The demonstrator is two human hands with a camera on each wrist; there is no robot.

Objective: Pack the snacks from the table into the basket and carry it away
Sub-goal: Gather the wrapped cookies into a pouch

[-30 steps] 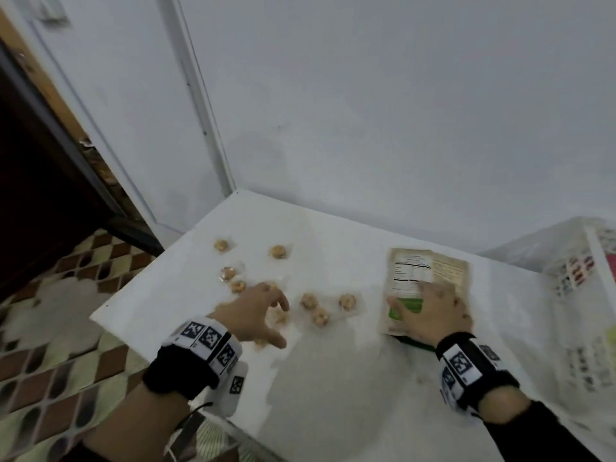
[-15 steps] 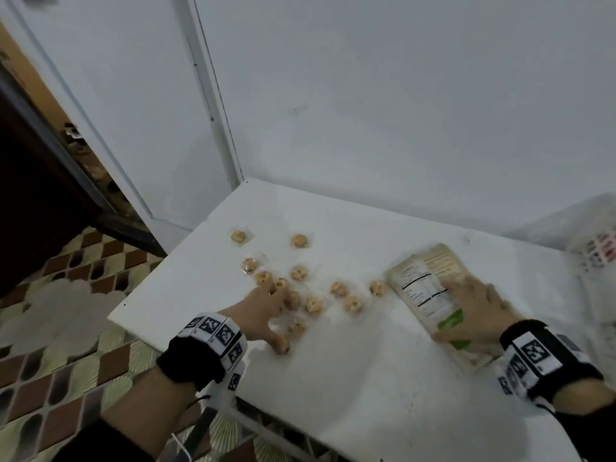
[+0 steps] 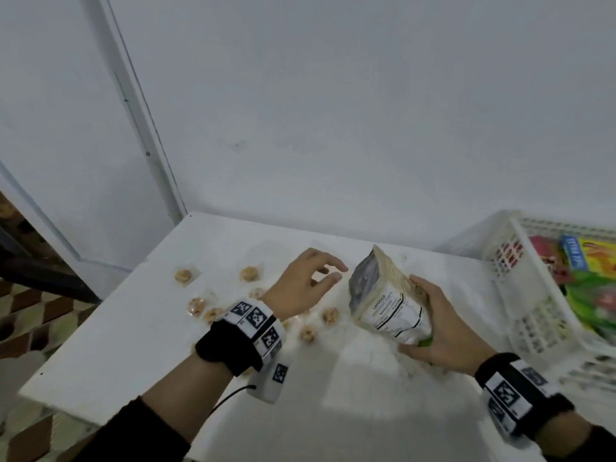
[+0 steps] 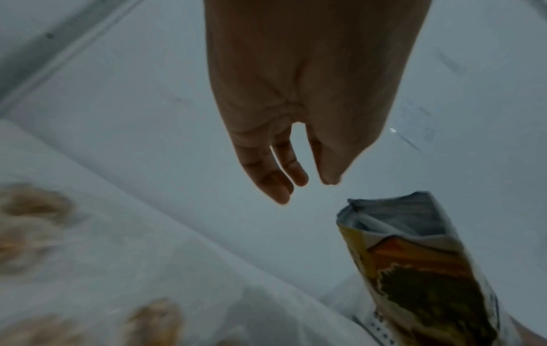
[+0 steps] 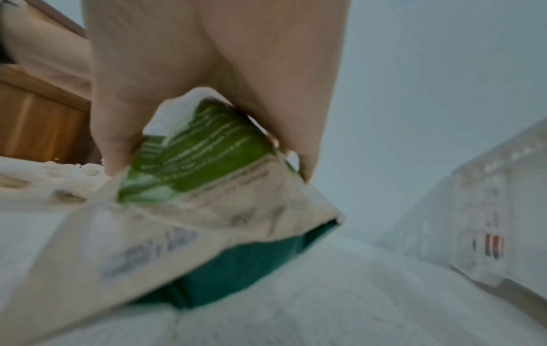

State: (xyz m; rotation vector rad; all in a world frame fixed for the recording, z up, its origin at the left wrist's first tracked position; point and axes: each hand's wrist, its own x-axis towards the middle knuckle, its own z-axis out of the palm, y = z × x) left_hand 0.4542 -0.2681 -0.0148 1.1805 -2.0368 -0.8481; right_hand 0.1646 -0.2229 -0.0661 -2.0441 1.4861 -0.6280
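Right hand (image 3: 443, 331) grips pouch (image 3: 388, 300), hiding its lower edge.

A plain white wall (image 3: 366, 111) is seen behind the tabletop (image 3: 160, 345), which is white and set with its far edge against that wall. At the far left corner of the tabletop a white vertical trim strip (image 3: 146, 135) runs up the wall, tilted by the wide lens. To its left a white panel (image 3: 56, 128) is seen, and beyond that a dark opening (image 3: 20, 248). The floor (image 3: 30, 315) at the left is tiled in brown, cream and dark shapes. In the right wrist view a wooden surface (image 5: 38, 117) is seen at the left. The light is dim and even, with soft shadows.
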